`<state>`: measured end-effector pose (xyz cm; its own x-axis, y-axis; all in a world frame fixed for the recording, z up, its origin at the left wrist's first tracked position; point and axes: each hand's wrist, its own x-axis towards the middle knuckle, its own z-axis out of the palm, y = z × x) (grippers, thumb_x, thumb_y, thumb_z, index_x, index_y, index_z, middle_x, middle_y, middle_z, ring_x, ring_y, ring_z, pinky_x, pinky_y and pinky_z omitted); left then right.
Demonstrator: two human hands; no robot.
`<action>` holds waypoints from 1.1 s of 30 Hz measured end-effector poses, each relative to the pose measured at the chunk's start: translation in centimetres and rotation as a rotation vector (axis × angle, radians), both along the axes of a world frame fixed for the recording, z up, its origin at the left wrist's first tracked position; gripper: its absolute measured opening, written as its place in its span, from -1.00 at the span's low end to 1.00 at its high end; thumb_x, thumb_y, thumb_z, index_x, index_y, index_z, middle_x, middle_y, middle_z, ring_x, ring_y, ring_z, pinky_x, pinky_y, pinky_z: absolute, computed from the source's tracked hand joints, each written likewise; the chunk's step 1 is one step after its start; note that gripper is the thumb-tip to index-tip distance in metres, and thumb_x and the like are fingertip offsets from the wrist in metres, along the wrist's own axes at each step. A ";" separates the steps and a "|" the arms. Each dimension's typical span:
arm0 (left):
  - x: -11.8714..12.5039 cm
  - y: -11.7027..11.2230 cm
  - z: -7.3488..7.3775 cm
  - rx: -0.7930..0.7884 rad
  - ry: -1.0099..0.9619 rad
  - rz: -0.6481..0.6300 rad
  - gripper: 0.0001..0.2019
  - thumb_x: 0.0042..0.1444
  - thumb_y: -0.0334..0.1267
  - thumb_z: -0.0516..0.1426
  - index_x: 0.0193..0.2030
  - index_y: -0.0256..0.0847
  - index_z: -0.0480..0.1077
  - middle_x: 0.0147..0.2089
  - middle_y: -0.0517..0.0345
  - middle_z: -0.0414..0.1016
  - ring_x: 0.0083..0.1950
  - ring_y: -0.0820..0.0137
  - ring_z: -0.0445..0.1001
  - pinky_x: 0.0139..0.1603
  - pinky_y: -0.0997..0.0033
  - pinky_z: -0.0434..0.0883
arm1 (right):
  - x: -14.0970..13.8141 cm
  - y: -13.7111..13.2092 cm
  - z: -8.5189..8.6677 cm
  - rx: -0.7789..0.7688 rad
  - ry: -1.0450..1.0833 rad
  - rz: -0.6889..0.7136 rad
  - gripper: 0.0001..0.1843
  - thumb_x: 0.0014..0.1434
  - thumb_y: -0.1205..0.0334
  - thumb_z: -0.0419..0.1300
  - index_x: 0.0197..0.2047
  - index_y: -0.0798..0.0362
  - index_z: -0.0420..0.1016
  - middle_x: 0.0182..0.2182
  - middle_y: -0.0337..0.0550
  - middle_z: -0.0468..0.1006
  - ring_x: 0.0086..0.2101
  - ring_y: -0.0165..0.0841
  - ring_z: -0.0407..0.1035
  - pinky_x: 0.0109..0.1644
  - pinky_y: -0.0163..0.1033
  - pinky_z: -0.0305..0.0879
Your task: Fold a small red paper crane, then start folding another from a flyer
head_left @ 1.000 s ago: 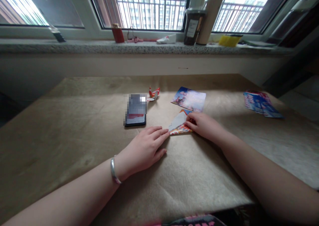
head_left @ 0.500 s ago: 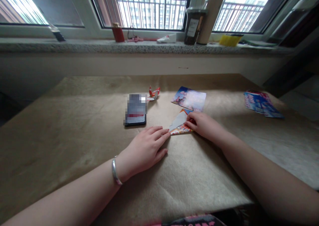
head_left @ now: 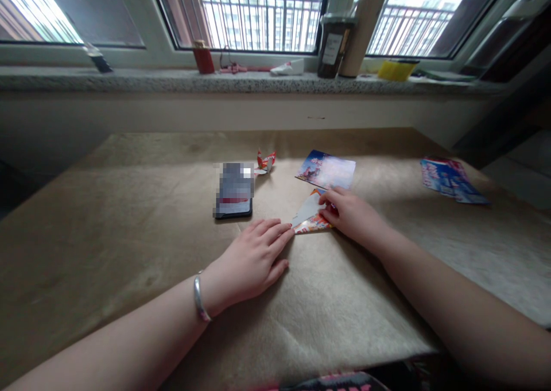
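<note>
1. Silver bangle (head_left: 198, 298) is circling the left wrist; the left hand (head_left: 253, 259) is lying flat, fingertips touching the folded paper (head_left: 308, 212).
2. Right hand (head_left: 343, 208) is curling over that paper; whether clamped, I cannot tell.
3. Phone (head_left: 235, 191) is lying beyond the left hand.
4. Blue sheet (head_left: 327, 170) is resting beyond the right hand.

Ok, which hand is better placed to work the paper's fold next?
Probably the right hand: it curls over the folded paper, thumb and fingertips bent together, while the left hand lies palm-down at the paper's left corner.
</note>
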<state>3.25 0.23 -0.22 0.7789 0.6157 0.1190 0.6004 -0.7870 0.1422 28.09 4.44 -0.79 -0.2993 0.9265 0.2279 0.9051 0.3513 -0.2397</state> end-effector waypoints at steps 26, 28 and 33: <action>-1.5 1.3 0.0 0.055 -0.097 -0.112 -0.65 0.21 -0.30 0.02 0.13 -0.22 0.32 0.14 0.05 0.39 0.15 0.25 0.34 0.13 0.18 0.37 | -2.3 -0.8 -1.2 0.049 0.227 0.500 -0.87 0.17 0.27 0.18 -0.26 -0.01 0.57 -0.23 -0.11 0.57 -0.21 -0.35 0.42 -0.06 -0.16 0.30; -1.7 1.5 0.0 0.069 -0.108 -0.116 -0.67 0.22 -0.30 0.00 0.11 -0.21 0.34 0.11 0.05 0.42 0.12 0.27 0.37 0.11 0.18 0.39 | -2.6 -0.9 -1.3 0.053 0.216 0.495 -0.87 0.17 0.26 0.18 -0.25 -0.02 0.58 -0.23 -0.12 0.57 -0.21 -0.35 0.42 -0.05 -0.15 0.28; -2.2 1.8 0.1 0.094 -0.121 -0.131 -0.71 0.25 -0.31 -0.04 0.02 -0.17 0.43 0.01 0.10 0.49 0.04 0.31 0.43 0.05 0.21 0.43 | -2.9 -1.2 -1.4 0.072 0.173 0.479 -0.84 0.18 0.24 0.17 -0.24 -0.02 0.59 -0.25 -0.12 0.57 -0.22 -0.34 0.41 -0.04 -0.14 0.27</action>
